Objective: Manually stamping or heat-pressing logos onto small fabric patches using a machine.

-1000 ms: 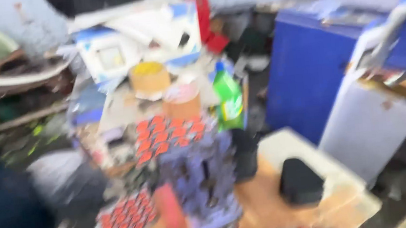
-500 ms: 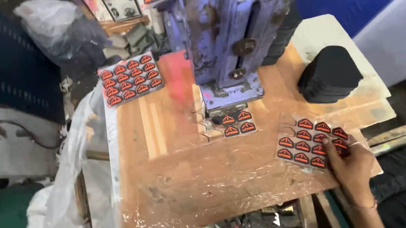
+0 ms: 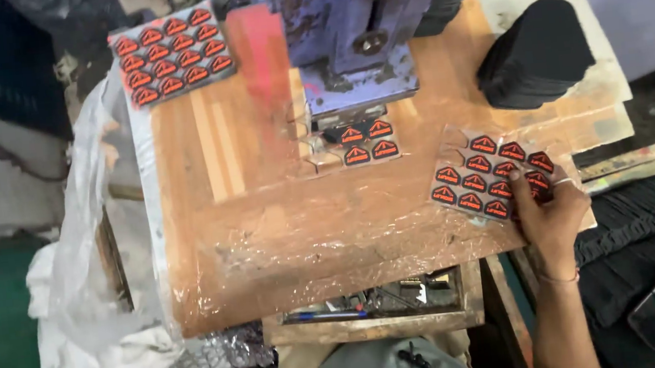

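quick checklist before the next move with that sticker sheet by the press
1. Right hand has a grip on the sticker sheet: ok, fingers rest on its near corner.
2. Sheet lies flat on the wooden board: ok.
3. Space under the blue press: not ok, a clear sheet with four stickers lies there.
4. Left hand away from the press: cannot tell, not in view.
5. Black stack apart from the sheet: ok.
6. Second sticker sheet out of the way at the far left corner: ok.
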